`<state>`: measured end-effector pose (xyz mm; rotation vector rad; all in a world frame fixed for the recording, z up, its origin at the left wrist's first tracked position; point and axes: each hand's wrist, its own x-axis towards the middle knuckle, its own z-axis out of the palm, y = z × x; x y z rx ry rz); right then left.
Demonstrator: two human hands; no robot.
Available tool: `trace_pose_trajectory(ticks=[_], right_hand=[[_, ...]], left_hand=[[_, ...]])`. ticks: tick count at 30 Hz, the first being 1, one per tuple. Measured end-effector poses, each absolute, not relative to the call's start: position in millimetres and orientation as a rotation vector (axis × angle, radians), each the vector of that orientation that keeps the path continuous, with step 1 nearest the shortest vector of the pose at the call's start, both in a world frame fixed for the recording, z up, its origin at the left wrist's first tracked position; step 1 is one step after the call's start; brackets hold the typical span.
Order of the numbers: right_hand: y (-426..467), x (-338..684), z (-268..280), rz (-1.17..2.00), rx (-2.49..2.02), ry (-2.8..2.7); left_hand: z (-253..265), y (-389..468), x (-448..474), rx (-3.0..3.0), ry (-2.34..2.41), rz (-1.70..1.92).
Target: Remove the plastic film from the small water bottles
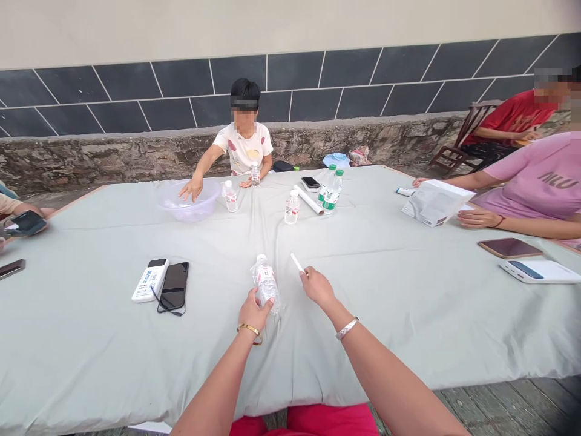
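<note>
My left hand (256,310) is wrapped around the lower part of a clear plastic water bottle (267,280) with a white cap and a red-and-white label. Loose clear film seems to surround this bottle, which lies or leans on the cloth with its cap away from me. A slim white stick (296,261), possibly a pen, is pinched in my right hand (318,287), just right of the bottle. Its tip points forward and left, and its lower end is hidden by my fingers.
A pale cloth covers the table (218,369). Left of me lie a white power bank (149,281) and a black phone (175,286) with a cable. Farther back are a purple basin (195,212), several bottles and a paper roll (309,200). Other people sit around.
</note>
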<state>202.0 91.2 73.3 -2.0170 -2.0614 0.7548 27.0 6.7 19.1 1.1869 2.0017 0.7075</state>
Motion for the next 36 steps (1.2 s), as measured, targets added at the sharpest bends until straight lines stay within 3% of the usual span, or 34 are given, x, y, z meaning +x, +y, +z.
trace_pose_trajectory(ticks=[4, 8, 13, 19, 25, 29, 36], right_hand=[[114, 151, 104, 1.014, -1.807, -2.102], [119, 124, 116, 1.000, -1.774, -2.153], [61, 165, 110, 0.954, -1.714, -2.273], [14, 235, 99, 1.262, -1.523, -2.317], [64, 237, 65, 0.600, -2.019, -2.121], [69, 211, 55, 0.214, -1.954, -2.249], [76, 120, 85, 0.718, -1.690, -2.162]], left_hand=[[15, 10, 22, 1.132, 1.937, 0.756], [14, 11, 20, 1.116, 1.901, 0.766], [15, 11, 19, 1.076, 1.875, 0.795], [20, 11, 16, 0.955, 1.795, 0.834], [21, 6, 18, 0.907, 1.796, 0.878], [20, 5, 23, 1.049, 1.834, 0.971], [31, 3, 42, 1.238, 1.663, 1.287]])
